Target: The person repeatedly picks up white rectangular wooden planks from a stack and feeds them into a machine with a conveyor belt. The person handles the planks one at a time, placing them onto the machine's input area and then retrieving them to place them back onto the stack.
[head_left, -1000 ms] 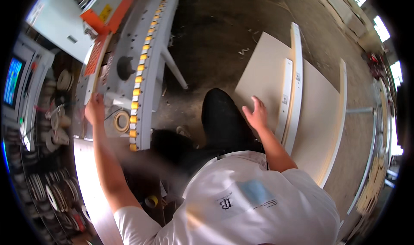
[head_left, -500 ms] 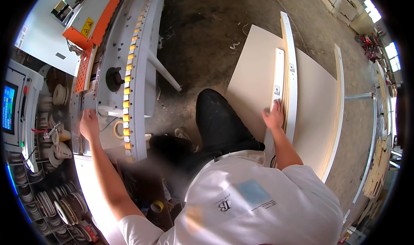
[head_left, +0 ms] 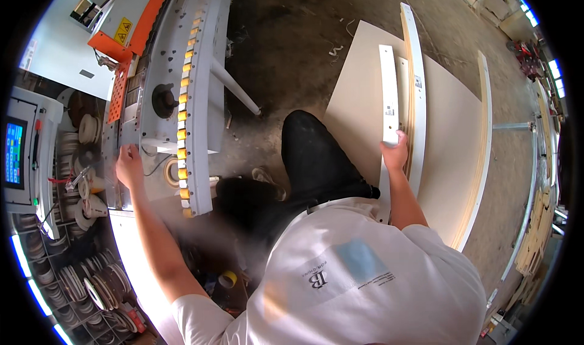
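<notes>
My right hand [head_left: 395, 151] is wrapped round a narrow white board [head_left: 389, 89], which has a small printed label and stands out beside a stack of similar strips [head_left: 418, 108]. The strips lie on a large pale panel [head_left: 356, 77] to my right. On the left, my left hand [head_left: 128, 166] rests at the edge of an edge-banding machine [head_left: 125, 190], its fingers curled together. Whatever they may hold is hidden. Near that hand is an orange perforated plate [head_left: 118, 93] on the machine.
Yellow and white rollers [head_left: 182, 135] line a grey rail between me and the machine, with a slanted leg [head_left: 237, 89] beneath. A control screen [head_left: 14, 153] and a rack of banding rolls [head_left: 91, 278] are at far left. Another stack of strips [head_left: 483, 138] lies farther right.
My right hand has closed round the narrow white board, which is now lifted and shifted left, off the strip beneath it. My left hand stays at the machine edge.
</notes>
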Available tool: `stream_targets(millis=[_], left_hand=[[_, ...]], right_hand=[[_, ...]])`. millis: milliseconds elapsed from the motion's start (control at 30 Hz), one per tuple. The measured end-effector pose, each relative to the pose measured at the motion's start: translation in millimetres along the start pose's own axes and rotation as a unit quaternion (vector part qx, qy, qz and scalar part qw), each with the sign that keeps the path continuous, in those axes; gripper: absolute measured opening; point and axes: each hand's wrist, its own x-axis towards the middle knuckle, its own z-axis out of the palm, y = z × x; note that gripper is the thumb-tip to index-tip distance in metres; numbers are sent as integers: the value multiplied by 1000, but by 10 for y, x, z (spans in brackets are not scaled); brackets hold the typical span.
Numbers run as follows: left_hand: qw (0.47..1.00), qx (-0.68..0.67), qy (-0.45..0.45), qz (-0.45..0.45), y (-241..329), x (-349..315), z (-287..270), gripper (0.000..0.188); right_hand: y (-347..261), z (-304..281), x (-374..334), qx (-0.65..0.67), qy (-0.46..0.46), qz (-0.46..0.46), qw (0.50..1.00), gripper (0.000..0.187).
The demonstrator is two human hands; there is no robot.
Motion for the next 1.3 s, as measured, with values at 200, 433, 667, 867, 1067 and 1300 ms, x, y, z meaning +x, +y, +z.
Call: stream_targets(millis=[200, 433, 667, 867, 1067, 1300], left_hand=[[1000, 11, 17, 20, 83, -17, -61, 24], [974, -79, 52, 206, 609, -181, -187, 23], [840, -155, 62, 516, 2368, -925, -1116, 31], [784, -163, 48, 598, 2670, -1281, -1386, 20], [835, -192, 28, 515, 2267, -1393, -1405, 34], [954, -134, 20, 268, 1192, -1390, -1245, 42]], right_hand=[[-925, -248, 128, 47, -44, -77, 995, 65], [-1784, -301, -55, 107, -125, -243, 956, 64], [-2440, -416, -376, 126, -179, -459, 861, 53], [-2825, -543, -507, 151, -265, -564, 767, 48], [-2958, -547, -579, 169, -197, -564, 784, 63], [-2841, -412, -674, 226, -186, -524, 800, 53]])
